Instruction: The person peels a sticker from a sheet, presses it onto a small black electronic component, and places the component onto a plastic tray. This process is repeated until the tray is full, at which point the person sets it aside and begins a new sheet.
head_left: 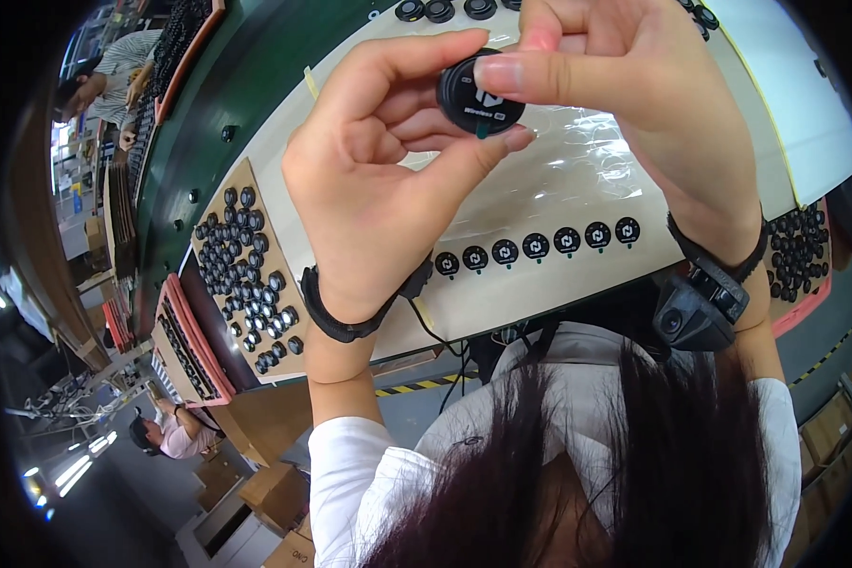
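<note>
Black disc (462,102) held above the table (502,292), green tab (482,129) at its near edge. Left hand (374,156) curled closed around rim; right hand (625,71) thumb on face, finger grip behind: can't tell. Step looks like pressing the face; next calls for steady rim support. Seven discs (536,246) rowed nearer the body.

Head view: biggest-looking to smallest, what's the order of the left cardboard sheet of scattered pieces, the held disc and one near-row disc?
1. Cardboard sheet
2. Held black disc
3. Near-row black disc; true sizes unsure: the held disc is nearer
</note>
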`<action>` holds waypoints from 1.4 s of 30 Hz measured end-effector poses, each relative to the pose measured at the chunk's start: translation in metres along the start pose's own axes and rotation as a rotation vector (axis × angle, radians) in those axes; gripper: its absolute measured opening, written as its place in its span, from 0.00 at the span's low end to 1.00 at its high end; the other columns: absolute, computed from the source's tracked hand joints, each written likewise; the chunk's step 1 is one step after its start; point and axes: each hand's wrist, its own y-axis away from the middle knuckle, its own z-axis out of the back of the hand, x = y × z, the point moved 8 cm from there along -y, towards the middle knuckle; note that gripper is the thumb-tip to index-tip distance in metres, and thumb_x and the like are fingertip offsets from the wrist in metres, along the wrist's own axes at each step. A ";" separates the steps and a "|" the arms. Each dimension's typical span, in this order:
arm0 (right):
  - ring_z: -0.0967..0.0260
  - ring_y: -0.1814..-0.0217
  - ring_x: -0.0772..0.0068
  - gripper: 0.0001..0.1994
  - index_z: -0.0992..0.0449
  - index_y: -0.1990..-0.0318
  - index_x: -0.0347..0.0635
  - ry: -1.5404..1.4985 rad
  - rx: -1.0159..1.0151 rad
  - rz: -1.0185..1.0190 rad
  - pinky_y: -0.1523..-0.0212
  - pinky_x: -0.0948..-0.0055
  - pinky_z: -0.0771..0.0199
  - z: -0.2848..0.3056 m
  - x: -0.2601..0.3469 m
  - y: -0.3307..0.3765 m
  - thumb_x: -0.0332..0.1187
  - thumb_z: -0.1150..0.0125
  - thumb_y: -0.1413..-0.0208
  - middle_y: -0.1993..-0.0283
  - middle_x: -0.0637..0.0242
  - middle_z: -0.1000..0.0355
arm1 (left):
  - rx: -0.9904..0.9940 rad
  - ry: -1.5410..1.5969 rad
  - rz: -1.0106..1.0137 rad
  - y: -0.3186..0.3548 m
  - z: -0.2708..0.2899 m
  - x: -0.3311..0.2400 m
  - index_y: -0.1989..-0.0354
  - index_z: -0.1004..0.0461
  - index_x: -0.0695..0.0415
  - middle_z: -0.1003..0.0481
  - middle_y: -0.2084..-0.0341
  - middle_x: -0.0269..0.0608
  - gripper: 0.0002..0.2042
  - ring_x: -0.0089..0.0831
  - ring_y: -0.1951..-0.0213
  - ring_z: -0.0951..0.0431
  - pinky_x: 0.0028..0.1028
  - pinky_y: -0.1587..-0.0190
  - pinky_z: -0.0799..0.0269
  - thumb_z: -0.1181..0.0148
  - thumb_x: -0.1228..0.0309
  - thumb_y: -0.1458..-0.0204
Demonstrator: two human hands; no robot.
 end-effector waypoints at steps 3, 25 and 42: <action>0.32 0.73 0.85 0.22 0.41 0.53 0.30 0.015 -0.029 -0.002 0.69 0.87 0.33 -0.002 -0.001 0.002 0.21 0.39 0.55 0.77 0.69 0.32 | -0.030 -0.012 0.004 0.002 0.001 0.000 0.58 0.36 0.75 0.28 0.67 0.55 0.21 0.36 0.65 0.23 0.28 0.61 0.23 0.43 0.92 0.65; 0.38 0.51 0.73 0.15 0.36 0.57 0.31 0.709 -0.374 0.522 0.54 0.74 0.35 -0.005 0.003 0.020 0.26 0.41 0.52 0.53 0.51 0.38 | 0.213 -0.396 0.148 0.006 0.001 0.020 0.56 0.33 0.68 0.28 0.65 0.44 0.18 0.28 0.66 0.24 0.21 0.64 0.26 0.46 0.88 0.59; 0.38 0.47 0.65 0.15 0.29 0.57 0.42 0.927 -0.230 0.328 0.50 0.73 0.38 0.044 -0.041 -0.010 0.28 0.41 0.55 0.45 0.62 0.39 | 0.121 -1.291 0.022 -0.093 0.155 0.193 0.50 0.34 0.56 0.34 0.53 0.51 0.25 0.45 0.50 0.34 0.35 0.50 0.37 0.40 0.61 0.59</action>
